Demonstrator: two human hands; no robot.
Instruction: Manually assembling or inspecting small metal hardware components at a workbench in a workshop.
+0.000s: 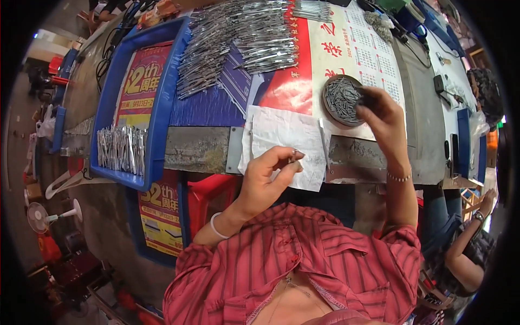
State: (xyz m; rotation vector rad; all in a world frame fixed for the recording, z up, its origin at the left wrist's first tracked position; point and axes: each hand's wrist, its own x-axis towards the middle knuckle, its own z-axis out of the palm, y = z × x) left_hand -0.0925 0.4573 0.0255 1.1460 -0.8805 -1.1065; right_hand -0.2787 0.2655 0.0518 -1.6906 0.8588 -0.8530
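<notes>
My left hand point(265, 180) is in front of the table's near edge, over a crumpled white paper sheet point(281, 130). Its thumb and fingertips pinch a small shiny metal piece point(293, 157), too small to make out its kind. At the right, my right hand point(383, 111) bends over the rim of a round tin point(328, 110) filled with short grey metal pins point(342, 93). The fingers there are drawn together; whatever they hold, if anything, is hidden. Two thin metal strips point(324, 141) lie along the paper's sides.
Long rows of slender silvery metal parts point(265, 40) cover the table's far side. A blue tray point(169, 81) at the left holds a bunch of similar parts point(122, 149). Under the tin spreads a red and cream calendar sheet point(374, 54). Another person's arm point(466, 254) shows at the right.
</notes>
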